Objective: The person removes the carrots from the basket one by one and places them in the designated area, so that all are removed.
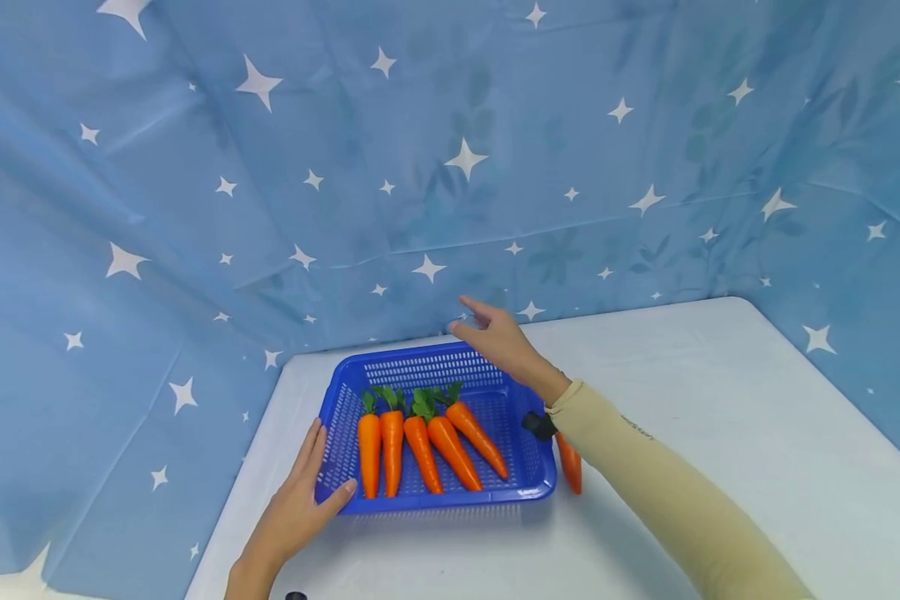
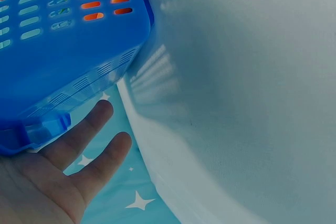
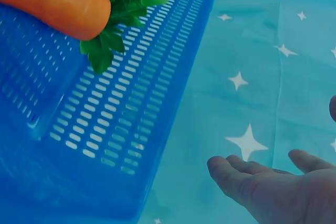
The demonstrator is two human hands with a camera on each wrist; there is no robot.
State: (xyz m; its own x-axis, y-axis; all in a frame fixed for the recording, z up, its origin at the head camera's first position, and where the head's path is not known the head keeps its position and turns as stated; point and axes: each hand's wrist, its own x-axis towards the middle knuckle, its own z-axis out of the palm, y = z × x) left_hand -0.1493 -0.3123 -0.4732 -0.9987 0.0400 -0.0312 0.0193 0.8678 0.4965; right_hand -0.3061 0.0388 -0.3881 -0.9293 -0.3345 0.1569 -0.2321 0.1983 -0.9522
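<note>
A smooth white table (image 1: 667, 367) runs back to blue cloth (image 1: 420, 208) scattered with white stars. At eight o'clock of the slotted blue basket (image 1: 450, 502), the left hand (image 1: 296, 508) touches it, fingers straight, apart. Inside lie five glossy orange, leafy-topped carrots (image 1: 422, 450); another carrot (image 1: 570, 465) sits outside at four. The right hand (image 1: 501, 340) hovers at one, fingers spread.

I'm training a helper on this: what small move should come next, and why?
Probably bring the right hand to the loose carrot: it lies outside the blue basket, which holds five others, and that hand is empty, while the left hand is at the basket's left side.
</note>
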